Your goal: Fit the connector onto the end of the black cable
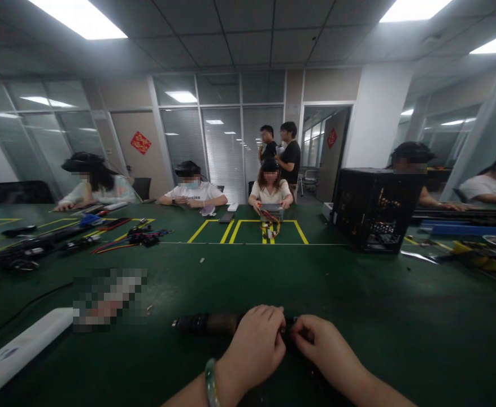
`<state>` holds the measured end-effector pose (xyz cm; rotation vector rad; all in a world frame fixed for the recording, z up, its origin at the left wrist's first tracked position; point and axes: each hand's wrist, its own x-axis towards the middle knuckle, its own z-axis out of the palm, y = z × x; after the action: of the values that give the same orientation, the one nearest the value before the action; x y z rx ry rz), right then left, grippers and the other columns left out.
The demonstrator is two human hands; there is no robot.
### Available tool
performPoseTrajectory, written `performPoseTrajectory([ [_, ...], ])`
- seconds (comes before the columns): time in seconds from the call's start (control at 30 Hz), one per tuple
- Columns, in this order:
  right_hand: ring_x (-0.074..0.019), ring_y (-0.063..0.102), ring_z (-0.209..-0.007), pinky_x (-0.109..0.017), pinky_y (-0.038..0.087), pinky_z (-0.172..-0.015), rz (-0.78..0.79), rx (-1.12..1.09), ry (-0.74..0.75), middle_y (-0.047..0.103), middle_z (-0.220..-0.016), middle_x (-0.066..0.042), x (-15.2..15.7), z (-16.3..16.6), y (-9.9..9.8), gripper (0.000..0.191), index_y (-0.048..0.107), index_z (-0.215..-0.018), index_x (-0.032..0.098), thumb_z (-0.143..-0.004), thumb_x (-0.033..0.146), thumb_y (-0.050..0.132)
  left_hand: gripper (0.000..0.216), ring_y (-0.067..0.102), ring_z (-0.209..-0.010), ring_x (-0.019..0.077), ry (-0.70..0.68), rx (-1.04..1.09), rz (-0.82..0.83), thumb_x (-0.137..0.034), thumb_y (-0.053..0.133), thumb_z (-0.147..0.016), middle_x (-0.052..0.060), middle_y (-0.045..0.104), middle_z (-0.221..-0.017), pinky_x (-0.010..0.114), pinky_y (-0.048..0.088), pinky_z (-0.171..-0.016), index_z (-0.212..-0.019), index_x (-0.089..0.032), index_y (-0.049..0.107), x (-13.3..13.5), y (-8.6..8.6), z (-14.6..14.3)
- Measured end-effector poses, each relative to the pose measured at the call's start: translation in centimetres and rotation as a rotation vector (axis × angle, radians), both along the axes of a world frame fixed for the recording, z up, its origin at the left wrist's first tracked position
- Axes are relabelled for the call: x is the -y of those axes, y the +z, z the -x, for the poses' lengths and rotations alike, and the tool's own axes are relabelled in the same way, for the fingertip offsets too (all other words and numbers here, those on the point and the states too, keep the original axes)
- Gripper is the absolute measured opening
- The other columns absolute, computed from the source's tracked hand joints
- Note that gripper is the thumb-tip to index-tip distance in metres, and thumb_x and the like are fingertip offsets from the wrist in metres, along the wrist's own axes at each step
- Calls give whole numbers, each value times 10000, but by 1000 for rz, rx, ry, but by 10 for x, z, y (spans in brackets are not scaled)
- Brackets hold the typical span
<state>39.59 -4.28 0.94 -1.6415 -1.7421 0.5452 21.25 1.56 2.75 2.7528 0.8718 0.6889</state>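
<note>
A dark, rod-shaped tool [218, 324] lies crosswise on the green table, with a small metal tip at its left end. My left hand [259, 336], with a green bangle at the wrist, is closed over the right part of it. Close by on the right, the thumb and index finger of my right hand [326, 342] pinch together at the tool's right end. Whatever they hold is too small and dark to make out. The two hands nearly touch, and my left fingers cover part of the tool.
A white power strip [23, 350] with a black cable lies at the left, near a blurred-out patch. Farther left are wires and dark parts [142, 234]. A black computer case [373, 209] stands at the right. Several people sit across the green table [239, 271]; one holds a grey box with wires [271, 212].
</note>
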Motion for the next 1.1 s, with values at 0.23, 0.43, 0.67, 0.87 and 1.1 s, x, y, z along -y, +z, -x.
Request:
performPoseTrajectory([
  [0.23,-145,584,-670,-211,390,-601,6,-14,-12,647,-741,16,1,-1,3,96,641,-755,211,-811,180,569,152,570,-983,208,-11,23,27,-146,519,-836,29,638,-1048,373,422,-934,-957,-218,575,-1,3,1],
  [0.43,-145,581,-656,-210,385,-589,19,-9,-9,642,-722,16,-1,-3,1,91,648,-771,207,-820,198,573,118,566,-1024,208,-53,11,20,-168,574,-838,16,635,-1122,382,402,-945,-940,-224,590,-4,1,1],
  [0.67,-146,580,-651,-212,382,-580,26,-10,-3,646,-721,16,-2,-4,-1,103,659,-783,211,-833,218,569,106,561,-1029,195,-82,-12,0,-167,552,-894,1,644,-1105,361,402,-908,-958,-232,606,-5,2,1],
  [0.87,-151,595,-688,-211,388,-595,44,-16,11,654,-742,7,0,-3,4,119,666,-777,201,-836,225,565,124,562,-946,192,-8,-61,4,-170,569,-882,5,633,-999,339,410,-850,-994,-223,579,-5,0,0],
  [1.1,-146,598,-684,-208,395,-601,55,-19,29,668,-751,10,3,-2,9,120,667,-773,199,-828,216,562,86,554,-936,191,-75,-17,4,-147,569,-860,9,644,-958,330,403,-860,-913,-208,597,-4,4,2],
])
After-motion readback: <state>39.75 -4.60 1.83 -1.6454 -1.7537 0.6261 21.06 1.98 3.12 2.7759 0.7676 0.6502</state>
